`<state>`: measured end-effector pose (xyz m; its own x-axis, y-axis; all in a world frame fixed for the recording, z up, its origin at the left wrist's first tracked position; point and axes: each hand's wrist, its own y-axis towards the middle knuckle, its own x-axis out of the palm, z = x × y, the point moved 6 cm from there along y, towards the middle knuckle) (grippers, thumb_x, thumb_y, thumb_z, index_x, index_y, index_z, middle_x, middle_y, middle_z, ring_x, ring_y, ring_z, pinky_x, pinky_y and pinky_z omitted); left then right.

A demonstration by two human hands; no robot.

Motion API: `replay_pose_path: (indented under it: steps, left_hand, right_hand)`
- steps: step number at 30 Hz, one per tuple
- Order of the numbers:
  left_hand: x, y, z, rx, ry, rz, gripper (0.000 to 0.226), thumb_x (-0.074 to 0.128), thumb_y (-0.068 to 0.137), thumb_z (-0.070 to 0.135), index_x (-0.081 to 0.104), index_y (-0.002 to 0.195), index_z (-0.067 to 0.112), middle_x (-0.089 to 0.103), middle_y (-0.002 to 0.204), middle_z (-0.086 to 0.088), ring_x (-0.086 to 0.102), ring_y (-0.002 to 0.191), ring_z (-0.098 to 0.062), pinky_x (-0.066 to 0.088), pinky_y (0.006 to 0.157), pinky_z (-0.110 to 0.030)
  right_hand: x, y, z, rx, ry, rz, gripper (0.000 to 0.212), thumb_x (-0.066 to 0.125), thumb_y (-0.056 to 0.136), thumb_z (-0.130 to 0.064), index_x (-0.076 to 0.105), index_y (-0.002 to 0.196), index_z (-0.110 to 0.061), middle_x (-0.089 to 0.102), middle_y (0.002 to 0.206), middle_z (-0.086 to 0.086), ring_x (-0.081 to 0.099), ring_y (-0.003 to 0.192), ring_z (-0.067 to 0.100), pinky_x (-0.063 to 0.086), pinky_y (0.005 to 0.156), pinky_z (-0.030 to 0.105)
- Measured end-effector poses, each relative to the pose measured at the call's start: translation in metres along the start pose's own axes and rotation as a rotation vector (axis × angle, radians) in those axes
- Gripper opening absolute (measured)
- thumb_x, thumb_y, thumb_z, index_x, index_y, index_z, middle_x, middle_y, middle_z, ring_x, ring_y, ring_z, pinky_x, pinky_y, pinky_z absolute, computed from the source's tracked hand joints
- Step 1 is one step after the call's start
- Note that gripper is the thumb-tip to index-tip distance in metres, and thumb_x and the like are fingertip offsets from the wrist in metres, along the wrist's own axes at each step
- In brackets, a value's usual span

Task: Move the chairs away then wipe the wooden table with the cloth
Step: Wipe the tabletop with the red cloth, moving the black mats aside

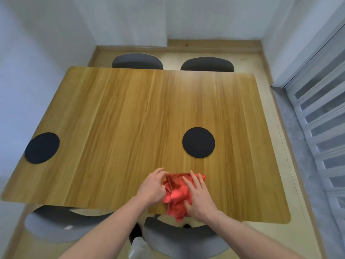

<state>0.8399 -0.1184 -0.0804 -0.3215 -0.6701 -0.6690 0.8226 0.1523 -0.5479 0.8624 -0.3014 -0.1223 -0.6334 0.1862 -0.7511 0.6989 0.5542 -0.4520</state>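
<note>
Two hands work the red cloth [176,195] at the table's [121,113] near edge: the left hand [152,186] pinches its bunched side with curled fingers, the right hand [198,198] presses flat on it, fingers straight. All four grey chairs, two near [61,224] and two far [137,60], look unmoved, so the first step seems undone. Two black round mats [198,142] would need lifting to wipe there.

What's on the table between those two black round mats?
Nothing: in the head view, only bare wooden table lies between the left mat and the right mat. The red cloth sits nearer.
</note>
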Motion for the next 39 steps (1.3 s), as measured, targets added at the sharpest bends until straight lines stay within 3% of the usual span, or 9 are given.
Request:
replay_pose_path:
  steps: [3, 6, 12, 20, 29, 36, 39]
  left_hand:
    - [-0.013, -0.017, -0.035, -0.073, 0.063, 0.019, 0.057, 0.048, 0.089, 0.006, 0.05, 0.142, 0.028, 0.027, 0.162, 0.009, 0.032, 0.145, -0.017, 0.033, 0.119, -0.037]
    - [-0.015, -0.027, -0.055, -0.106, 0.102, 0.023, 0.056, 0.05, 0.089, 0.01, 0.048, 0.141, 0.031, 0.026, 0.162, 0.008, 0.034, 0.143, -0.016, 0.039, 0.115, -0.037]
    - [-0.004, -0.031, -0.051, -0.122, 0.137, -0.019, 0.058, 0.054, 0.093, 0.013, 0.042, 0.148, 0.029, 0.02, 0.165, 0.005, 0.029, 0.147, -0.016, 0.036, 0.118, -0.036]
    - [-0.004, -0.012, -0.024, -0.078, 0.231, -0.058, 0.063, 0.056, 0.094, 0.018, 0.037, 0.153, 0.028, 0.016, 0.167, 0.004, 0.024, 0.15, -0.018, 0.031, 0.121, -0.038]
    - [0.006, 0.081, 0.072, 0.014, 0.181, -0.008, 0.064, 0.059, 0.093, 0.027, 0.037, 0.153, 0.023, 0.019, 0.165, 0.003, 0.032, 0.145, -0.02, 0.045, 0.11, -0.037]
    - [0.016, 0.162, 0.101, -0.161, 0.039, 0.127, 0.081, 0.069, 0.09, 0.041, 0.029, 0.155, 0.015, 0.029, 0.158, -0.002, 0.036, 0.139, -0.025, 0.044, 0.107, -0.039]
    - [0.011, 0.18, 0.101, -0.235, 0.047, 0.222, 0.082, 0.074, 0.088, 0.037, 0.03, 0.152, 0.013, 0.031, 0.153, -0.006, 0.037, 0.136, -0.028, 0.046, 0.102, -0.037]
  right_hand:
    - [0.023, 0.015, -0.009, 0.032, -0.154, -0.17, 0.087, 0.051, 0.094, -0.05, -0.001, 0.162, -0.038, -0.016, 0.171, 0.002, -0.021, 0.154, 0.04, -0.006, 0.122, 0.062]
    - [0.029, 0.009, 0.01, 0.04, -0.227, -0.225, 0.086, 0.046, 0.098, -0.053, -0.012, 0.161, -0.041, -0.026, 0.168, -0.003, -0.029, 0.152, 0.036, -0.007, 0.119, 0.069]
    - [-0.001, -0.021, 0.082, 0.159, -0.252, -0.147, 0.081, 0.032, 0.101, -0.055, -0.02, 0.16, -0.035, -0.028, 0.167, 0.001, -0.027, 0.152, 0.037, -0.011, 0.123, 0.06]
    - [-0.054, -0.041, 0.184, 0.483, -0.211, -0.055, 0.082, 0.034, 0.102, -0.053, -0.016, 0.162, -0.027, -0.02, 0.169, 0.009, -0.011, 0.156, 0.041, -0.005, 0.125, 0.058]
    - [-0.055, -0.012, 0.197, 0.625, -0.049, -0.001, 0.09, 0.03, 0.098, -0.069, -0.025, 0.158, -0.03, -0.03, 0.166, 0.012, -0.021, 0.151, 0.049, -0.007, 0.122, 0.062]
    - [-0.083, 0.043, 0.219, 0.68, 0.022, 0.034, 0.089, 0.026, 0.097, -0.072, -0.03, 0.155, -0.035, -0.039, 0.162, 0.011, -0.03, 0.147, 0.049, -0.016, 0.116, 0.067]
    - [-0.102, 0.068, 0.232, 0.693, 0.033, 0.046, 0.089, 0.024, 0.095, -0.075, -0.029, 0.155, -0.037, -0.039, 0.162, 0.01, -0.031, 0.147, 0.048, -0.018, 0.115, 0.067]
